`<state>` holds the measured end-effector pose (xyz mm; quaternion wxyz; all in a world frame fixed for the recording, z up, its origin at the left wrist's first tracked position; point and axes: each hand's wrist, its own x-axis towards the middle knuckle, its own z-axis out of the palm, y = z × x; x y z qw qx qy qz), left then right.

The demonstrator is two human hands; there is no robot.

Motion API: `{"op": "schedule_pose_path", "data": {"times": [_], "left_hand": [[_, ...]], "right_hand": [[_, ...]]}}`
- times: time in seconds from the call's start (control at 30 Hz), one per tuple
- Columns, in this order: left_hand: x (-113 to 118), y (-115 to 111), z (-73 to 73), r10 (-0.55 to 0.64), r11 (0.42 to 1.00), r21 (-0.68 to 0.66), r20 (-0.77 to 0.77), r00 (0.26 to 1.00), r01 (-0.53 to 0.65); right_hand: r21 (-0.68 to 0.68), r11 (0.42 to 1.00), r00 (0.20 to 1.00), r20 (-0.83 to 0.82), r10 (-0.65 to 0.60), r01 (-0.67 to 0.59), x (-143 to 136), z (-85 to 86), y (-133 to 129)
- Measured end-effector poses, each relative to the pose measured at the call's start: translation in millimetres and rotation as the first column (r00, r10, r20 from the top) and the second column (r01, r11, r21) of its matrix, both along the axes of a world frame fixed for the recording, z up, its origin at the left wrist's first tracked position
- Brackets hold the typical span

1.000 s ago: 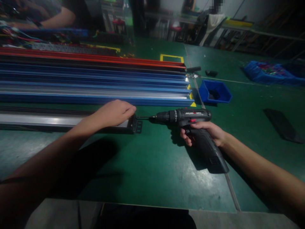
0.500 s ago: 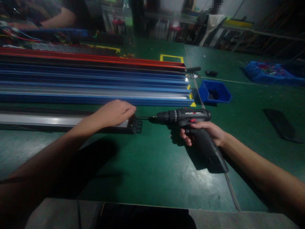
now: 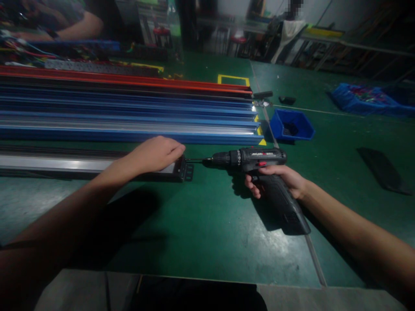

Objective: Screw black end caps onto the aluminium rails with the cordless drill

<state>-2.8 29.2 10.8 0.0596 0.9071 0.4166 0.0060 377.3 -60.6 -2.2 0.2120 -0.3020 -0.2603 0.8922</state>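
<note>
In the head view, my right hand (image 3: 290, 178) is wrapped around the handle of a black cordless drill (image 3: 266, 156), which points left. Its long thin bit (image 3: 196, 160) reaches the end cap of a long black and silver metal profile (image 3: 74, 163). My left hand (image 3: 155, 154) lies over the profile close to that end, fingers curled over the far side and partly hidden. A small slotted black bracket (image 3: 189, 172) juts out from the end cap. Whether a screw sits at the bit's tip is too small to tell.
Blue profiles (image 3: 129, 127) and an orange-red one (image 3: 194, 85) lie beyond. A blue bin (image 3: 293, 125) with dark parts stands right of them. Farther right are a dark flat piece (image 3: 384, 170) and blue trays (image 3: 366, 99). A co-worker's arm (image 3: 81, 28) shows upper left.
</note>
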Motion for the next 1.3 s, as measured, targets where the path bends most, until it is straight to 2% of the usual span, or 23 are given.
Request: {"op": "schedule_pose_path", "data": {"times": [0.27,0.57,0.83,1.1,1.3], "left_hand": [[1.6,-2.1,3.2,0.004,1.0,-0.006,0.042,0.999,-0.003],[1.9,-0.7,2.5,0.002,1.0,0.006,-0.025,1.0,-0.002],[1.5,-1.3,0.6,0.005,1.0,-0.001,0.018,1.0,-0.005],[1.1,-1.4,0.7,-0.002,1.0,0.003,0.01,1.0,0.002],[1.6,-1.8,1.8,0.008,1.0,-0.003,0.017,1.0,-0.008]], "right_hand": [[0.003,1.0,1.0,0.003,-0.006,0.006,1.0,-1.1,-0.1],[0.002,1.0,1.0,0.022,-0.013,0.013,0.2,0.3,-0.3],[0.018,1.0,0.997,0.074,-0.017,0.016,-0.5,2.1,-1.7],[-0.002,1.0,1.0,0.027,-0.014,0.014,0.0,0.4,-0.5],[0.001,1.0,0.998,0.06,-0.019,0.019,-0.7,2.7,-1.3]]}}
